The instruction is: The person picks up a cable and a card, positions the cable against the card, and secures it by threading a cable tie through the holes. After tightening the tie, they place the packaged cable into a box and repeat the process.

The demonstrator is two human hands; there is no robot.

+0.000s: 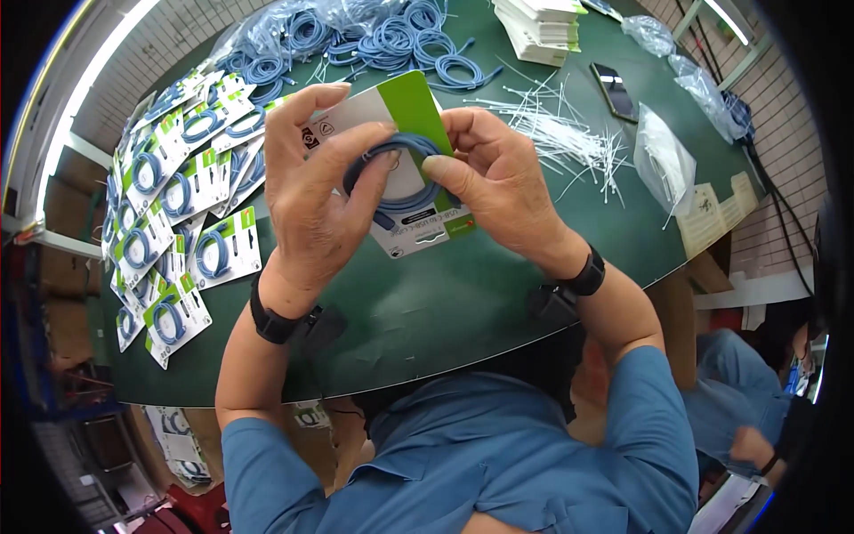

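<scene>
Over the green table (400, 329), a coiled blue cable (411, 142) lies against a white and green backing card (416, 96). My left hand (311, 196) pinches the left side of the coil, its thumb and a finger at the ring. On the other side my right hand (503, 178) grips the card's right edge, with the thumb pressed on the coil. The card is tilted. Part of the coil and card is hidden behind my fingers.
Many carded cables (178, 191) are heaped at the left. Loose blue coils (382, 44) lie at the far side, near a stack of cards (538, 31). White cable ties (569, 133), a phone (614, 92) and a clear bag (664, 160) sit at the right. Another person's hand (754, 447) shows lower right.
</scene>
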